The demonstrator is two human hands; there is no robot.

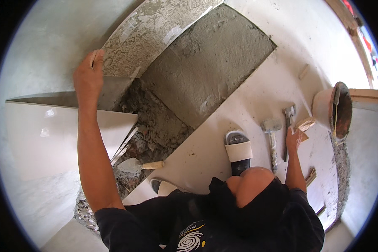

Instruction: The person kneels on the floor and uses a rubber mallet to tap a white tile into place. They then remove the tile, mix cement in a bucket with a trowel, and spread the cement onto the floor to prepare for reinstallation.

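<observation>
My left hand [89, 75] is closed on the near-left edge of a large tile [149, 35], tilted up so that its rough, mortar-smeared back shows. Beside it lies a smoothed bed of grey mortar [210, 63]. Low on the right, my right hand [296, 138] has its fingers around a light piece of wood [305, 124]; part of the wood is hidden by the hand. Just left of that hand lies a dark-handled hammer [288, 119]. A pale-headed mallet [271, 132] rests on the laid tiles [201, 147] next to it.
A bucket [322, 107] stands at the right. A trowel [132, 165] lies on rubble near my left arm. More tiles [50, 134] lean at the left wall. Bare rough mortar [155, 115] borders the smooth bed. My sandalled foot [238, 147] is on the tiles.
</observation>
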